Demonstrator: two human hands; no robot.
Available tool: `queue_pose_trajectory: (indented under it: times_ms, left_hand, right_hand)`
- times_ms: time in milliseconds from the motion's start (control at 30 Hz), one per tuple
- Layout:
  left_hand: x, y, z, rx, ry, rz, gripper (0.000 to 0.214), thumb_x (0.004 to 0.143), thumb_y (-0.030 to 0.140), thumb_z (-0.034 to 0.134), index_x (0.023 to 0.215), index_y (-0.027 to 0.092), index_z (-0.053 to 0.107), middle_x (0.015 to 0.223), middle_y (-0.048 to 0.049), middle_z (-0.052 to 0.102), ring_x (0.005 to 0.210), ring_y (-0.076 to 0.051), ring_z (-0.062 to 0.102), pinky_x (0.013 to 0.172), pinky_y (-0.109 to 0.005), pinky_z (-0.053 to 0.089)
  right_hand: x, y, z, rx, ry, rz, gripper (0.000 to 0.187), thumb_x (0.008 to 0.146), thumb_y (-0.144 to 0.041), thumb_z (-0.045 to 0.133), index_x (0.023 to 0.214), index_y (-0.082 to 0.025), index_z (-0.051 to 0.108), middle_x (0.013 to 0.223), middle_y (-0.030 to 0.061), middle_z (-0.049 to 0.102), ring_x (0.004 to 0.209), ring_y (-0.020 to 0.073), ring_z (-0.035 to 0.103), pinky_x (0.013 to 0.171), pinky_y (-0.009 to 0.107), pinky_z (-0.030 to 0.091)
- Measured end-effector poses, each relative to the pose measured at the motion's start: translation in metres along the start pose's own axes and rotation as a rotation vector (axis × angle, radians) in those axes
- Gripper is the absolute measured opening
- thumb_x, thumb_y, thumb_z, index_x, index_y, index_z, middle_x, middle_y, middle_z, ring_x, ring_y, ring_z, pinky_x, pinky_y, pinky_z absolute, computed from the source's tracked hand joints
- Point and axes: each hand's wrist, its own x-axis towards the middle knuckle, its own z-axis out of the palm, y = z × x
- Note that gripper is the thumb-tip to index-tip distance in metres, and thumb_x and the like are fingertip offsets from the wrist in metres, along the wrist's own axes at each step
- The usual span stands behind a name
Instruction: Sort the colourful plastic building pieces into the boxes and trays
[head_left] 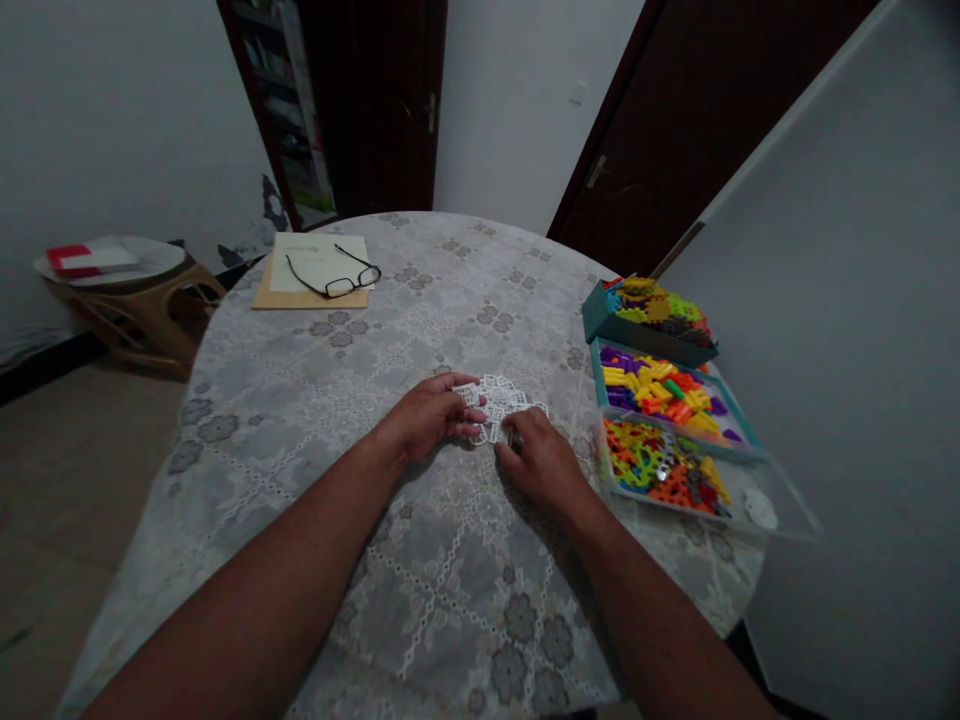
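Observation:
A white lace doily (496,400) with an openwork pattern lies near the middle of the table, between my two hands. My left hand (441,412) grips its left side, the thumb over the lace and other fingers at its edge. On the right, my right hand (534,446) has its fingers curled at the doily's near right edge, pinching it. Part of the doily is covered by my fingers.
A patterned cloth covers the round table (360,540). To the right stand a box of colourful gear pieces (652,310), a tray of plastic connectors (660,390) and a clear container of small pieces (667,465). Glasses (341,287) rest on papers (289,270) at the far left.

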Motion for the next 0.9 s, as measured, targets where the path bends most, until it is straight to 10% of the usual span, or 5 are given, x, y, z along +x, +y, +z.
queue_pose_trajectory:
  times_ms: [400, 667, 900]
  left_hand:
    - [0.0, -0.001, 0.001, 0.084, 0.032, 0.037, 0.035, 0.092, 0.002, 0.061, 0.124, 0.015, 0.066, 0.113, -0.0144, 0.077, 0.078, -0.017, 0.076, 0.07, -0.03, 0.066]
    - [0.005, -0.005, -0.003, 0.096, 0.022, 0.033, 0.035, 0.093, 0.007, 0.066, 0.126, 0.015, 0.066, 0.111, -0.016, 0.076, 0.079, -0.018, 0.076, 0.07, -0.031, 0.066]
    - [0.003, -0.005, 0.0, 0.117, 0.006, 0.03, 0.036, 0.093, 0.009, 0.067, 0.129, 0.014, 0.066, 0.101, -0.0149, 0.076, 0.078, -0.019, 0.076, 0.071, -0.031, 0.066]
  right_hand:
    - [0.001, 0.009, -0.006, 0.083, 0.155, 0.035, 0.022, 0.102, -0.027, 0.059, 0.12, -0.019, 0.069, 0.121, 0.0127, 0.069, 0.112, 0.0268, 0.068, 0.097, 0.036, 0.052]
    - [-0.001, 0.013, -0.008, -0.097, 0.038, 0.15, 0.037, 0.103, -0.029, 0.064, 0.138, -0.018, 0.068, 0.132, 0.0161, 0.07, 0.112, 0.0299, 0.07, 0.092, 0.036, 0.05]
    - [0.008, 0.022, -0.007, 0.055, 0.079, 0.045, 0.022, 0.104, -0.024, 0.053, 0.1, -0.02, 0.075, 0.103, 0.0109, 0.073, 0.1, 0.0253, 0.067, 0.092, 0.034, 0.049]
